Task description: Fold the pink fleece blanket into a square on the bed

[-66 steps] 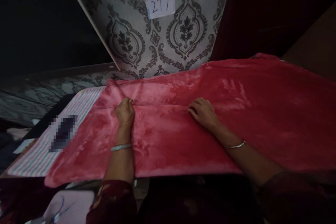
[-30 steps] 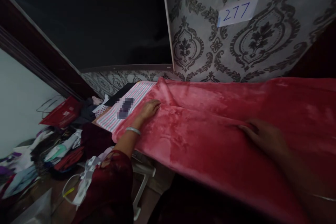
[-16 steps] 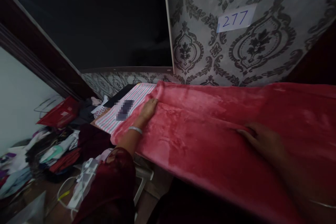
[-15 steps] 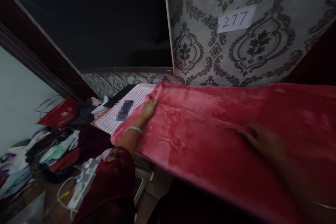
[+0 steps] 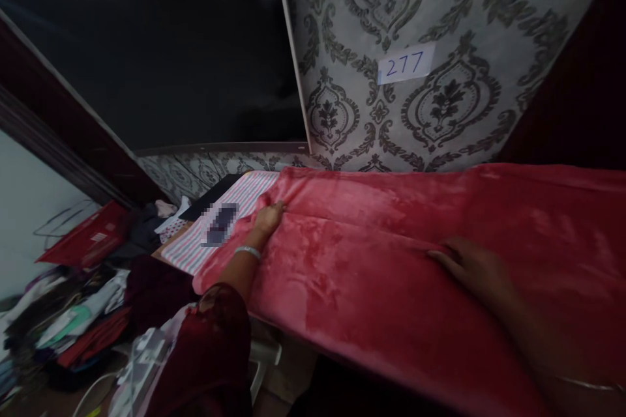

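Observation:
A red plush blanket (image 5: pixel 372 280) lies spread over a table, with a crease or folded edge running across it from left to right. At the left end of that crease, my left hand (image 5: pixel 268 216) grips the cloth, fingers curled over it. My right hand (image 5: pixel 469 264) pinches the same fold farther right, between thumb and fingers; its fingertips are dim. Beside the blanket's left end shows a pink, white and grey striped cloth (image 5: pixel 183 251) with a dark pixelated object (image 5: pixel 222 225) on it.
A large dark screen (image 5: pixel 161 52) hangs above the table's left side. Paper marked 277 (image 5: pixel 405 64) is on the patterned wall. On the left are heaped clothes (image 5: pixel 92 319) and a red bag (image 5: pixel 85 238). A white stool (image 5: pixel 264 361) stands below.
The view has shifted, so the wall paper and blanket sit farther left and most things lower. Both hands stay at the same places on the blanket's fold.

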Motion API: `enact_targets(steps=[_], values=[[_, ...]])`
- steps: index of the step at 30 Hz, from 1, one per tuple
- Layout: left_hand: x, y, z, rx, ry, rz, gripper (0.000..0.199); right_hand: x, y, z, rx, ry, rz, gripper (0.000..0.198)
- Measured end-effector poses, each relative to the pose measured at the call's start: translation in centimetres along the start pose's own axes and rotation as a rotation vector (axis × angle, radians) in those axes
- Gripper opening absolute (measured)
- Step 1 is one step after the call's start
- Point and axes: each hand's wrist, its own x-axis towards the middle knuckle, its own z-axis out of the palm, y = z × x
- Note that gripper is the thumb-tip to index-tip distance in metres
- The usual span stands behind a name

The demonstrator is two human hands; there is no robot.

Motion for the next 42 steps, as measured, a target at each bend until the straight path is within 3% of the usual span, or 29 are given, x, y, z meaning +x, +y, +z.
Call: enact_targets(steps=[7,11,14,19,21,24,27,31,34,39,42], values=[[-0.1,-0.7,-0.7,0.002,0.058,-0.039,0.035,0.2,0.3,0.4,-0.006,0.045,-0.103,0.049],[-0.5,1.6,-1.5,-0.019,0.127,0.033,0.036,0.4,-0.1,0.6,-0.051,0.106,-0.133,0.045],[-0.8,7.2,-1.3,-0.068,0.183,0.231,0.037,0.8,-0.2,0.7,-0.088,0.075,-0.118,0.036],[-3.9,20.3,0.4,-0.276,0.356,0.795,0.039,1.4,-0.4,0.4,-0.116,0.064,-0.085,0.024],[-5.0,24.2,1.0,-0.269,0.343,0.891,0.041,1.4,-0.7,0.2,-0.131,0.072,-0.076,0.021],[-5.3,27.2,1.7,-0.185,0.305,0.878,0.028,1.5,-1.2,0.0,-0.146,0.080,-0.075,0.022],[-4.6,27.6,2.5,-0.096,0.298,0.796,0.023,1.8,-1.5,0.0,-0.142,0.063,-0.102,0.022],[-3.6,26.8,3.0,-0.082,0.385,0.764,0.027,1.8,0.0,-1.5,-0.141,0.073,-0.152,0.017],[-3.2,26.4,3.1,-0.132,0.448,0.805,0.028,0.0,3.6,-4.9,-0.185,0.125,-0.117,0.017],[-2.8,26.4,3.2,-0.223,0.501,0.839,0.028,-5.9,11.8,-12.5,-0.272,0.274,0.126,0.016],[-2.7,26.4,3.3,-0.236,0.493,0.836,0.029,-7.9,14.9,-14.8,-0.265,0.263,0.145,0.020]])
